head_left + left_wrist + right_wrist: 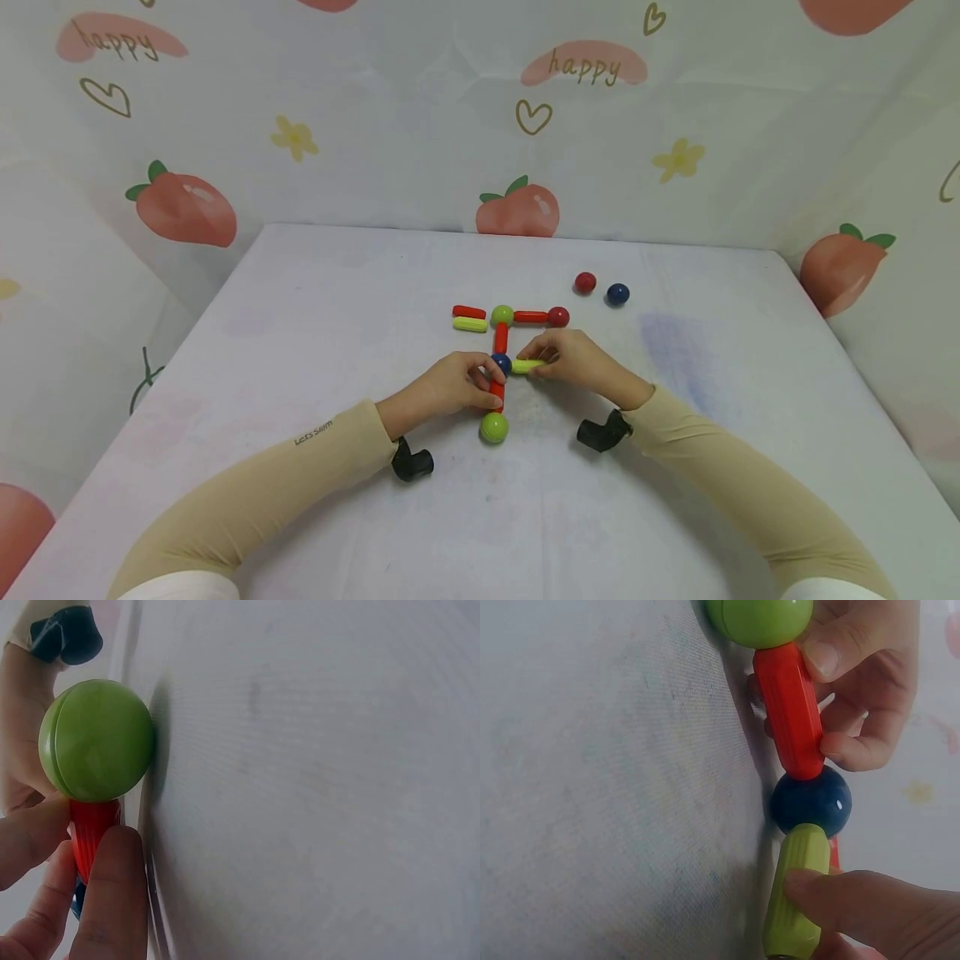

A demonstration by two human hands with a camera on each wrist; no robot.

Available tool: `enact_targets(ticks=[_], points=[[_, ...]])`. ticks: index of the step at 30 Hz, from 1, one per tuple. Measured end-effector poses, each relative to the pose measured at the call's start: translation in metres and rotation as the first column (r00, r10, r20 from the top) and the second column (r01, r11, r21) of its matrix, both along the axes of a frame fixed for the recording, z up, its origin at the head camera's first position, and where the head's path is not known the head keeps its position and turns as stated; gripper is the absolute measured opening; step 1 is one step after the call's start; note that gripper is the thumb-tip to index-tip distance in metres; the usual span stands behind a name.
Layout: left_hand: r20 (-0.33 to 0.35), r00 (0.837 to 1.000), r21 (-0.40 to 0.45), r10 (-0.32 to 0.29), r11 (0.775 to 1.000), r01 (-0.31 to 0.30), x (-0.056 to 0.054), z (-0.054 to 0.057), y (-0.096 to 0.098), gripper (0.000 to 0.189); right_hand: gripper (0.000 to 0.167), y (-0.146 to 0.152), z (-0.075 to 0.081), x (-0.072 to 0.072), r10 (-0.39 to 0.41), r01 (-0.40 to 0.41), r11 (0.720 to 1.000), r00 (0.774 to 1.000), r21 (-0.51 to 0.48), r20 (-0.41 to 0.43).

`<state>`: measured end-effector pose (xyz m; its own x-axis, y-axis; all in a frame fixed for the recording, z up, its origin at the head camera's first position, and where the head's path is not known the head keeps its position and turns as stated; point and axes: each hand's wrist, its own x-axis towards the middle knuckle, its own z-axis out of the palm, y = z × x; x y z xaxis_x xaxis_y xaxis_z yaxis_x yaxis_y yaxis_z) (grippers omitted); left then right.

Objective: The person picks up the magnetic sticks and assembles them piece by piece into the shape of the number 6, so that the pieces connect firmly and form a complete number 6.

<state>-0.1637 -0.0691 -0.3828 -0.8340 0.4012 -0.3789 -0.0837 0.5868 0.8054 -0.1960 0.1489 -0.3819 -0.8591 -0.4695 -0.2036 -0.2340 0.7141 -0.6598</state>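
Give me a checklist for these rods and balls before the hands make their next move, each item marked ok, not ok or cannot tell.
1. Left hand steadies the near red rod: ok, thumb and fingers hold it.
2. Right hand holds the yellow rod: ok.
3. Yellow rod meets the blue ball: ok, one end touches it in the right wrist view.
4. That joint would hold if released: cannot tell.
5. Ball on the yellow rod's other end: not ok, if one is wanted; none shows there.
6. Loose red ball and loose blue ball on the table: ok, both lie beyond the right hand.
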Motion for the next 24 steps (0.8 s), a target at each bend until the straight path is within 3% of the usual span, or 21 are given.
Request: enact_targets(ticks=[24], points=[[0.012, 1.000, -0.005, 0.007, 1.000, -0.007, 0.0009, 0.0017, 0.0010, 0.023, 0.028, 0.0001, -0.0010, 0.0024, -0.028, 0.028, 0.999, 1.000, -0.015, 0.002]])
